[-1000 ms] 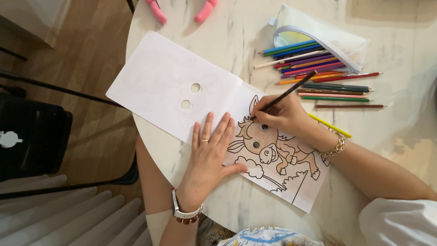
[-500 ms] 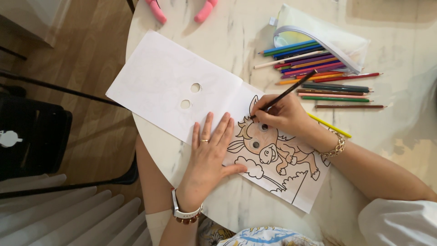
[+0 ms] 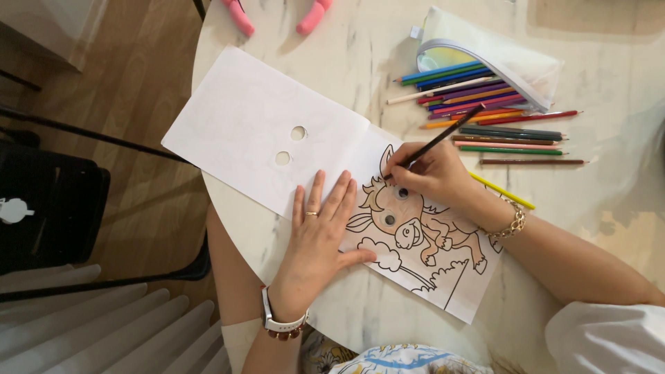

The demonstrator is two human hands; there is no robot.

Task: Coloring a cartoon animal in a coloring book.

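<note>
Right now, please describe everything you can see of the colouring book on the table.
The colouring book lies open and flat on the marble table, its left page overhanging the edge. That page is blank white, with two round holes. The right page shows an outlined cartoon animal, partly coloured brown, with clouds and grass. The left hand presses flat near the fold; the right hand rests on the drawing, holding a dark pencil with its tip at the animal's head.

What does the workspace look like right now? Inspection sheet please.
Surface: white marbled round table.
Job's things: open colouring book, cow page partly coloured; dark pencil.
Clutter: loose coloured pencils, translucent pencil pouch, pink-handled tool.
Grippers: left hand flat on book; right hand grips dark pencil, tip on page.
Cables: nothing seen.
Surroundings: wooden floor, black chair.
</note>
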